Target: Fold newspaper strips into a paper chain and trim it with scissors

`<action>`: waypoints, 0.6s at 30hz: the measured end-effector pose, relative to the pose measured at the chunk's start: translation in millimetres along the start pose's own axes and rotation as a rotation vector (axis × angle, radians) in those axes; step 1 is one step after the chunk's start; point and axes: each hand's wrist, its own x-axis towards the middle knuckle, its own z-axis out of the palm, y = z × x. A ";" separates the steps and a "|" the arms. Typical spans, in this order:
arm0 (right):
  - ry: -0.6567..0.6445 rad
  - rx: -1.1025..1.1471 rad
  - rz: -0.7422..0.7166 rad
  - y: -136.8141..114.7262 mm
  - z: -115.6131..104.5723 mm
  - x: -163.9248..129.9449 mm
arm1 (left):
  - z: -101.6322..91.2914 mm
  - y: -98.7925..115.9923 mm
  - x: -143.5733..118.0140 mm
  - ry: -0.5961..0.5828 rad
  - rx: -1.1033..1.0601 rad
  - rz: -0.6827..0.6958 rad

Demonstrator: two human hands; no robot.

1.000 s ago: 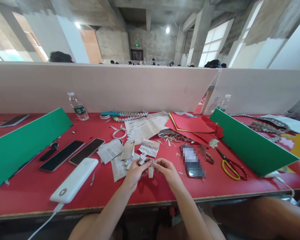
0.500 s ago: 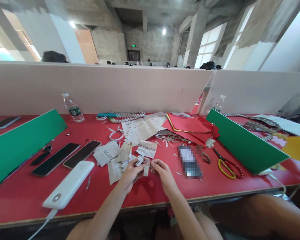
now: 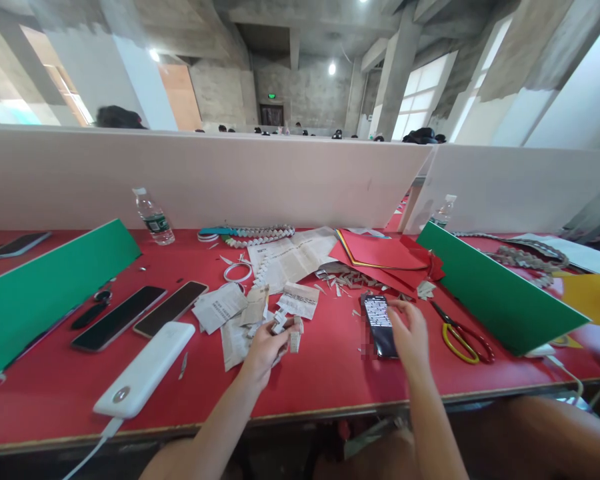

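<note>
My left hand (image 3: 266, 348) is closed on a folded-paper chain (image 3: 295, 342) made of small printed pieces, above the red table. Its white folded pieces show at the fingertips, and part of the chain is hidden behind the fingers. My right hand (image 3: 411, 330) is over the right edge of a phone (image 3: 383, 341) whose lit screen shows lines of text. The fingers are loosely bent, with the tips at the screen, and hold nothing. Torn newspaper pieces (image 3: 300, 301) lie just beyond my left hand.
Yellow-and-red-handled scissors (image 3: 461, 343) lie right of the phone. Red paper sheets (image 3: 380, 250) and paper scraps lie behind it. A white power bank (image 3: 145, 370) and dark phones (image 3: 120, 319) are on the left. Green boards (image 3: 500, 290) stand at both sides; a water bottle (image 3: 155, 223) stands behind.
My right hand has left the paper chain and moved right to the phone. My left hand still grips the chain. The phone's screen text now shows, where it was blurred before.
</note>
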 end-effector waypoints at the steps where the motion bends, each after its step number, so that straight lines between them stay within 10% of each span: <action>1: 0.085 -0.150 0.004 15.0 -11.8 8.2 | 0.4 0.7 -0.1 0.000 -0.011 0.010; 8: 0.178 -0.828 0.099 92.0 -66.0 19.0 | 1.4 -0.7 -0.5 -0.006 0.016 -0.003; 18: 0.060 -0.828 0.305 87.0 -89.3 20.6 | 2.8 -0.9 -2.9 0.039 0.071 -0.083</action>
